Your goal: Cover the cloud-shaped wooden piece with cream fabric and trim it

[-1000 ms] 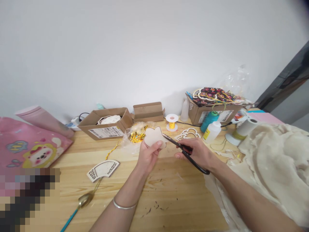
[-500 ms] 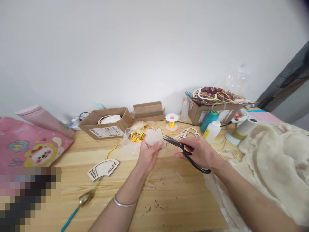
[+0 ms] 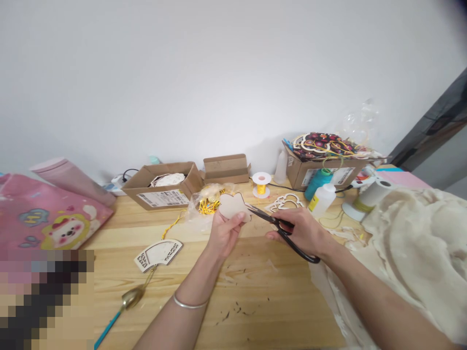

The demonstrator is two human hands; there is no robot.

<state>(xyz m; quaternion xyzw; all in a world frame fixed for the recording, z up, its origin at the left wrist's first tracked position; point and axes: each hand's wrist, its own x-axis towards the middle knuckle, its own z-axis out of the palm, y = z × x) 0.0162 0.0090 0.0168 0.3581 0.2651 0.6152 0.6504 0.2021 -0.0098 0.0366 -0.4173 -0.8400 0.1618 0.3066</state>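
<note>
My left hand (image 3: 224, 234) is closed on a pale cloud-shaped cut-out piece (image 3: 233, 206), held up above the wooden table (image 3: 255, 291). My right hand (image 3: 302, 231) grips black scissors (image 3: 280, 227), whose blades touch the piece's right edge. A silver bangle sits on my left wrist.
A fan-shaped wooden piece (image 3: 158, 253) and a gold spoon (image 3: 131, 297) lie at the left. Cardboard boxes (image 3: 164, 187), a yellow thread spool (image 3: 261, 183), bottles (image 3: 321, 197) and a cut-out frame (image 3: 286, 201) stand at the back. Cream cloth (image 3: 412, 253) fills the right, pink fabric (image 3: 47, 218) the left.
The scissors opened a little and then closed at the piece's edge. Both hands stayed nearly in place; the view shifted slightly.
</note>
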